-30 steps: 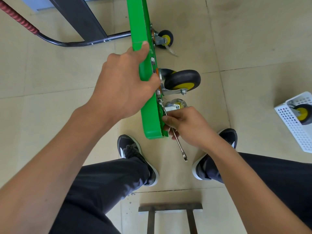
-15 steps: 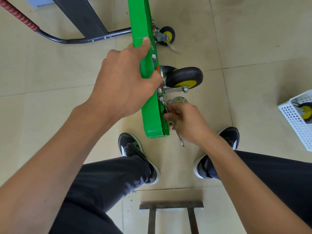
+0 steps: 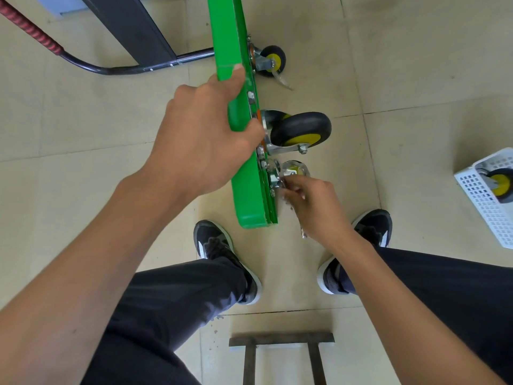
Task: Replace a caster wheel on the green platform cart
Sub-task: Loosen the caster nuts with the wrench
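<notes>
The green platform cart (image 3: 249,190) stands on its edge on the tiled floor, its underside facing right. My left hand (image 3: 205,134) grips its upper edge, thumb on the underside. A black-and-yellow caster wheel (image 3: 301,130) sticks out of the underside at mid-height, and a second one (image 3: 273,61) sits farther away. Below the near wheel is a small metal caster bracket (image 3: 293,170). My right hand (image 3: 313,207) holds a metal wrench (image 3: 303,234) against that bracket; only the wrench's tail shows below the hand.
A white perforated basket (image 3: 483,201) at the right edge holds another black-and-yellow caster (image 3: 499,184). The cart's dark handle bar with a red grip (image 3: 41,41) lies on the floor at top left. My two shoes flank the cart's near end. A metal frame (image 3: 281,354) lies by my legs.
My right hand has slid up the wrench toward the bracket and turned, so less of the wrench's tail shows. My left hand keeps its grip on the cart.
</notes>
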The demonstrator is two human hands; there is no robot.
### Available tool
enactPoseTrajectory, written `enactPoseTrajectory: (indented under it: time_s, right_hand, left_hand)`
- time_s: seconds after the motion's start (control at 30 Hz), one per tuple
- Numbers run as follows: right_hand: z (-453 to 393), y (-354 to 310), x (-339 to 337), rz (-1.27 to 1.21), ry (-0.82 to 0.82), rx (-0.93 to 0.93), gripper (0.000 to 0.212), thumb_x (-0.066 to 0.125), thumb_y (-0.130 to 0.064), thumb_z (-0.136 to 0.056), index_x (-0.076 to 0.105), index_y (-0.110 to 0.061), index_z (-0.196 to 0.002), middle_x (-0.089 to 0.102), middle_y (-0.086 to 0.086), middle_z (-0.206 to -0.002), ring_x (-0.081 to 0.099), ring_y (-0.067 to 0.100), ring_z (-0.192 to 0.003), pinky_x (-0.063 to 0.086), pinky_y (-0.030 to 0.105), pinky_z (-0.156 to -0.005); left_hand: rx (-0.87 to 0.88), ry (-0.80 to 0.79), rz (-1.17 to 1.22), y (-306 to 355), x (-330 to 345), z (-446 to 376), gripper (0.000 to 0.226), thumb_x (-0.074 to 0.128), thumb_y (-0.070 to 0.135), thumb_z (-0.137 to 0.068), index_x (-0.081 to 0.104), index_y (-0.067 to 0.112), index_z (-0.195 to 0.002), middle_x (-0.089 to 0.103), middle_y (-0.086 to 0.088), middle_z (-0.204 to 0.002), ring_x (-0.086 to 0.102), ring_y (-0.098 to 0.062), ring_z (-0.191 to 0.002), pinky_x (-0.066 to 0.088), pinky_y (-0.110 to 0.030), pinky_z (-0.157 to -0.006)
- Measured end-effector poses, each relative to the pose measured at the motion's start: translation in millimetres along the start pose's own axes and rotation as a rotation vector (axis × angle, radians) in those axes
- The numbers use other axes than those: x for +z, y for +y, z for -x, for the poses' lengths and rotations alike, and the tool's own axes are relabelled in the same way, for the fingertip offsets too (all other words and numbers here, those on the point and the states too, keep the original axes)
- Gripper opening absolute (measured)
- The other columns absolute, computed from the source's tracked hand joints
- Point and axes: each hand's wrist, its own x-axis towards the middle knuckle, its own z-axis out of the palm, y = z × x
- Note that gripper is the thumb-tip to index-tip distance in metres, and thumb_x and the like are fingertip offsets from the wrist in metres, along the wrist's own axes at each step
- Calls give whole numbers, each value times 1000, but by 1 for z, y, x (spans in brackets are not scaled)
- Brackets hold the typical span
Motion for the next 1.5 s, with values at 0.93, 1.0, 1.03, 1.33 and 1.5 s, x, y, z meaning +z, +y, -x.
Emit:
enactPoseTrajectory:
  time_s: [0.93, 1.0, 1.03, 1.33, 1.5]
  right_hand:
    - [-4, -56, -23, -582, -319, 410, 27, 64, -18, -98, 70, 9, -100, 69, 17, -76, 64, 22, -56, 56, 30, -54]
    - [-4, -56, -21, -603, -290, 392, 27, 64, -17, -98, 70, 10, -101, 67, 17, -77, 62, 21, -56, 54, 29, -53]
    - [-4, -56, -21, -602, -286, 388, 27, 63, -16, -98, 69, 10, -101, 66, 17, -77, 61, 21, -56, 54, 29, -52]
    - [-5, -43, -14, -251, -210, 220, 21, 64, -18, -98, 72, 0, -92, 70, 17, -82, 64, 21, -62, 58, 39, -60]
    - [-17, -14, -3, 156, -17, -59, 13, 63, -20, -95, 75, -15, -101, 71, 6, -89, 64, 27, -83, 53, 45, -71]
  left_hand:
    - [27, 15, -82, 1, 0, -1, 66, 56, 39, -93, 36, 21, -153, 55, -9, -145, 63, -32, -112, 48, -44, -103]
    - [25, 12, -77, 1, 0, -1, 67, 56, 40, -92, 36, 21, -153, 55, -9, -144, 62, -32, -113, 48, -45, -103]
    - [25, 12, -75, 0, 0, -1, 67, 56, 40, -92, 36, 21, -153, 55, -9, -144, 63, -31, -113, 48, -45, -103]
    - [24, 12, -39, -1, 1, -1, 70, 54, 42, -89, 37, 20, -153, 60, -9, -139, 64, -30, -112, 51, -47, -99]
    - [19, 9, -38, -2, 1, -1, 72, 50, 45, -86, 38, 21, -152, 62, -9, -136, 63, -31, -114, 50, -47, -100]
